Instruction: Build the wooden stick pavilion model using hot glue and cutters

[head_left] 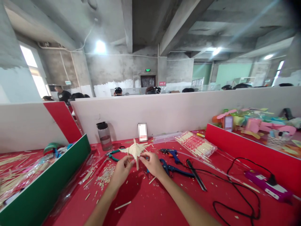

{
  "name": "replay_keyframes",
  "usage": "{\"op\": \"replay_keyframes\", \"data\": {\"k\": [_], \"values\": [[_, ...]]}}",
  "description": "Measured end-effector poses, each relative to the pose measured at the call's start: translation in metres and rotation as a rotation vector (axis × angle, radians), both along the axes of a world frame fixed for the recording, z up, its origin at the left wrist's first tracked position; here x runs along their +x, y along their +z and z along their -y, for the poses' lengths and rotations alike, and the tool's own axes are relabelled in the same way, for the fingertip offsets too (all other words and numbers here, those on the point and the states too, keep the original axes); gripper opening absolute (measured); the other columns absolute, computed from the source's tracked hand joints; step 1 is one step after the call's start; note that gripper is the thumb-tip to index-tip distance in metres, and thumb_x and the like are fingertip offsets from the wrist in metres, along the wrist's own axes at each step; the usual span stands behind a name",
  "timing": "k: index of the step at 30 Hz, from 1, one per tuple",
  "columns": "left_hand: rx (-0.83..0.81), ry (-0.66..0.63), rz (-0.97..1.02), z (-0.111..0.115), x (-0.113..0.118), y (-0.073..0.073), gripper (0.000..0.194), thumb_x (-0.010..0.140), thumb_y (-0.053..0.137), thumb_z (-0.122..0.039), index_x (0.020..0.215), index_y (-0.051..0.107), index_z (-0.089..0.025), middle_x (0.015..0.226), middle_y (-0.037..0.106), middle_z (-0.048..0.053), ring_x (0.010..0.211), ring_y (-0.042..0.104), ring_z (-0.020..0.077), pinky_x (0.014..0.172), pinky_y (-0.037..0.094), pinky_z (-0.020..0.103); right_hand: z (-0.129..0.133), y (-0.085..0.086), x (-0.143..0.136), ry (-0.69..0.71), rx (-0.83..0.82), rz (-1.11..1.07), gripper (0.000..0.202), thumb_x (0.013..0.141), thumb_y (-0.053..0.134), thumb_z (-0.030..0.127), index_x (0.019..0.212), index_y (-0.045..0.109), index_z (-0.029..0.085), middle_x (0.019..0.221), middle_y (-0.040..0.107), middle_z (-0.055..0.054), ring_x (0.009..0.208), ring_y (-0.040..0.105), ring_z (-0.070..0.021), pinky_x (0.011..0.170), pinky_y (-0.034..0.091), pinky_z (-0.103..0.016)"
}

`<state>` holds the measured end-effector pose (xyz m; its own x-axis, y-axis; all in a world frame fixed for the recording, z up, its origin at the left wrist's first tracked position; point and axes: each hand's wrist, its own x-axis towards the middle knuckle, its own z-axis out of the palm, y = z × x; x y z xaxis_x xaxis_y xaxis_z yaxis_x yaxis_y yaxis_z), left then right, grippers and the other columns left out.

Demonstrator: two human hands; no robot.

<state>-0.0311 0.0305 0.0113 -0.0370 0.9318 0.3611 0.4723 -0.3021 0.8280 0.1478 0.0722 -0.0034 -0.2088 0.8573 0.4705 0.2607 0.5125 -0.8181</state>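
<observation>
Stick model [135,150] is held just above the red tabletop [152,204], steadied from both sides, it seems, so that it does not tip. Its lower left part is pinched by the left hand [122,169], thumb and fingertips nearly closed; its lower right part is pinched by the right hand [151,162] in the same narrow grip, apparently for even support. To the right, the black knife [197,175], blue cutter [182,171] and glue gun [172,155] are laid, probably for easy reach; the green-handled pliers [114,156] are set at left. Farther back, wrapped sticks [195,144] are laid flat, and the bottle [104,138] is stood near the pale partition [164,110], presumably out of the way.
</observation>
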Motion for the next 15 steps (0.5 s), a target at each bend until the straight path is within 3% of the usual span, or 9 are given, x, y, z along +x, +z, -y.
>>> {"op": "replay_keyframes", "data": {"k": [10,15], "values": [[-0.068,-0.085,0.151,0.001,0.0,0.002,0.041,0.075,0.063,-0.057,0.07,0.063,-0.016,0.052,0.038,-0.007,0.047,0.029,0.0084,0.046,0.023,0.021,0.003,0.006,0.001,0.09,-0.043,-0.09,0.017,0.084,0.059,0.027,0.077,0.068,0.015,0.075,0.07,-0.004,0.071,0.064,-0.0172,0.067,0.048,-0.024],[-0.076,-0.012,0.3,-0.003,-0.01,-0.001,0.047,0.07,0.067,-0.063,0.074,0.061,-0.016,0.049,0.03,-0.011,0.041,0.026,0.0063,0.042,0.02,0.019,0.009,0.004,0.003,0.164,-0.045,0.082,0.014,0.08,0.059,0.019,0.073,0.069,0.015,0.069,0.069,-0.001,0.066,0.062,-0.0143,0.062,0.044,-0.021]]}}
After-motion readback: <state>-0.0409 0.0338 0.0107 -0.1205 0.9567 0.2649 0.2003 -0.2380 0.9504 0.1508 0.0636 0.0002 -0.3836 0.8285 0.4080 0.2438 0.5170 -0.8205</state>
